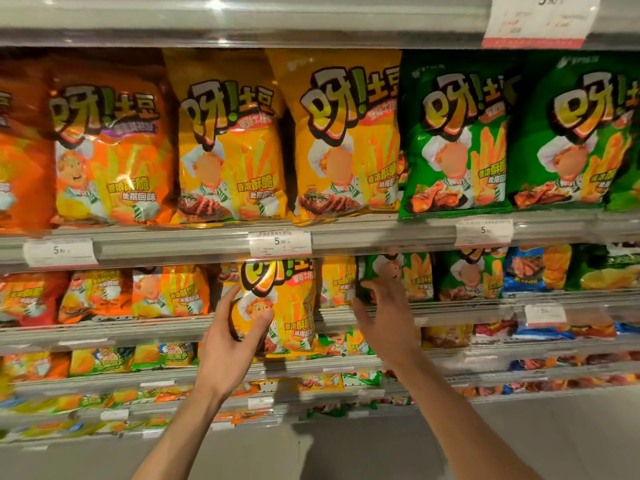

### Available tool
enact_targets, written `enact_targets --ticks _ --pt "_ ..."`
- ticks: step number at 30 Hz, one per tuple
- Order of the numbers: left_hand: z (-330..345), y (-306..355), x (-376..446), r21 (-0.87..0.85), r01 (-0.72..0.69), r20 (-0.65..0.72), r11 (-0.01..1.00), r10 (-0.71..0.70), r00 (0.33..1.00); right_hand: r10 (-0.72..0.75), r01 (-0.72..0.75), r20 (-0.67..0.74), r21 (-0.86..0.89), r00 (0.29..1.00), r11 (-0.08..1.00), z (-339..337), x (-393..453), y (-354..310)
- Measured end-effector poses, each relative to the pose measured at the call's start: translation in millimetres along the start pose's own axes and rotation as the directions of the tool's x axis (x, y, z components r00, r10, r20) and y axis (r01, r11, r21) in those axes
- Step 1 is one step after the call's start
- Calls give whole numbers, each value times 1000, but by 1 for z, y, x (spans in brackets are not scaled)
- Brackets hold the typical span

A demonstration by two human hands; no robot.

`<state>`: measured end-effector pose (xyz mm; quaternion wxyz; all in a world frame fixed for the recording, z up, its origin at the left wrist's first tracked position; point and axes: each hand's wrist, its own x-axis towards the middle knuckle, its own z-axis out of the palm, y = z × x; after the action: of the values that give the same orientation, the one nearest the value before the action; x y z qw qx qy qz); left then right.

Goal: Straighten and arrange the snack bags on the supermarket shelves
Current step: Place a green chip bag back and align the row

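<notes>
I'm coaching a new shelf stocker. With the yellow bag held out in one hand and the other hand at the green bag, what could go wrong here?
The left hand grips the yellow bag by one edge, out in front of the shelf; it could slip or crumple. The right hand reaches the green bag at its edge and may tip it against its neighbours.

Tiered grey metal shelf rails (381, 237) with white price tags (280, 243), perhaps pale floor below.
</notes>
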<state>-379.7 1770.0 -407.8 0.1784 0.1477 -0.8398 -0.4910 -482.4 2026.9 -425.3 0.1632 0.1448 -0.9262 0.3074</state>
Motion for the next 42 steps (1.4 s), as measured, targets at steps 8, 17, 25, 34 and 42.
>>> enact_targets --ticks 8,17,25,34,42 --pt "-27 -27 14 -2 10 -30 1000 -10 1000 76 -70 80 -75 994 995 44 20 -50" --pt "-33 -34 54 7 26 -54 1000 -26 998 90 -96 141 31 986 995 45 29 -37" --pt "-33 -47 84 149 11 -66 989 -1 998 69 -88 137 140 988 986 40 34 -30" --pt "-21 -58 86 196 -55 -143 979 84 986 69 -91 116 198 991 976 37 35 -25" --pt "9 -53 85 105 -26 -62 994 33 998 40 -56 84 198 996 979 42 32 -30"
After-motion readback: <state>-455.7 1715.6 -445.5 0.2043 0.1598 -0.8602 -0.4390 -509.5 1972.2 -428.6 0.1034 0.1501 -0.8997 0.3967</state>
